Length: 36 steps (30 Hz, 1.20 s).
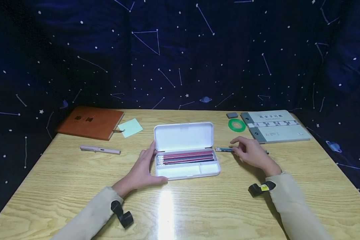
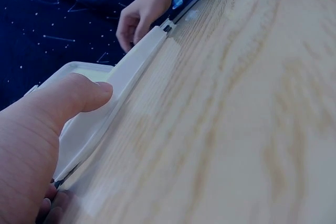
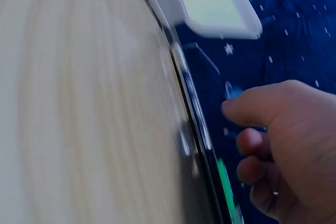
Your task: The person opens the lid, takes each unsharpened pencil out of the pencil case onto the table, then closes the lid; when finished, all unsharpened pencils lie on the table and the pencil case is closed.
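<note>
A white pencil case [image 1: 180,171] lies with its lid [image 1: 183,136] raised. Red and dark pencils [image 1: 188,157] lie side by side in its long rear compartment. My left hand [image 1: 141,170] holds the case at its left end, thumb by the front corner and fingers along the left side. More dark pencils [image 1: 223,149] lie on the table right of the case. Above them hovers my right hand [image 1: 252,153], fingers bent. In the right wrist view its thumb and fingers are apart from the pencils [image 3: 195,103], holding nothing.
On the wooden table [image 1: 198,206] lie a brown notebook [image 1: 91,122], a pale green sticky note [image 1: 130,127] and a light pen [image 1: 100,150] at left. A grey eraser [image 1: 232,115], green tape roll [image 1: 236,125] and grey-green notebook [image 1: 277,126] lie at right.
</note>
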Available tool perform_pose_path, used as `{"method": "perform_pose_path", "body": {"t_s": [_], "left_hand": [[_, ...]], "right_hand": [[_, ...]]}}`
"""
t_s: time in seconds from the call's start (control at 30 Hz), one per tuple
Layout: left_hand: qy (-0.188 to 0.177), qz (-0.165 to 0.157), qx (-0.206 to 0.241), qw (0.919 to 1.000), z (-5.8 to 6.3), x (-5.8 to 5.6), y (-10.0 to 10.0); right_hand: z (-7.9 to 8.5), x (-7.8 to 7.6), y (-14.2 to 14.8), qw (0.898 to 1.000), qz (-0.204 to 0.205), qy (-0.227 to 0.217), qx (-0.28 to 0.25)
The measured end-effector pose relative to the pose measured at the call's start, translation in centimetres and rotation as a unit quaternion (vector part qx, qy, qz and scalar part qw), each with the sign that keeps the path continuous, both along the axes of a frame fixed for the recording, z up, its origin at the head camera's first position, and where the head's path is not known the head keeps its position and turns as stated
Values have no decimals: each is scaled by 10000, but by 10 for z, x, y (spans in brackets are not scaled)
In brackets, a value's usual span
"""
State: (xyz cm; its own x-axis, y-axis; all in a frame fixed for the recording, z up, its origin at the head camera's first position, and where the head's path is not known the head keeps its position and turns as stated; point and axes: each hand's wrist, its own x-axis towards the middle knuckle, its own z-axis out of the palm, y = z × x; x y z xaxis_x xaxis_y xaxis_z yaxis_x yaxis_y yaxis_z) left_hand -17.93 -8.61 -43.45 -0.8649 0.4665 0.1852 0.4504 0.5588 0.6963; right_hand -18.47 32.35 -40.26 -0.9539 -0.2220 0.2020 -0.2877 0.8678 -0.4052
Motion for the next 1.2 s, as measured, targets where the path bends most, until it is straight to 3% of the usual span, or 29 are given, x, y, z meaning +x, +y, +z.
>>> {"method": "perform_pose_path", "body": {"t_s": [0.23, 0.6, 0.83, 1.2], "left_hand": [[-17, -8, 49, 10000, 2, 1, 0], [-19, 18, 55, 10000, 1, 0, -1], [-73, -18, 3, 10000, 2, 0, 0], [-74, -30, 23, 10000, 2, 0, -1]], "right_hand": [[5, -7, -51, 9964, 753, 137, -359], [7, -15, -118, 9785, 2049, 44, -225], [7, -17, -139, 9771, 2101, -332, 84], [9, -15, -149, 9776, 2041, -136, 502]]}}
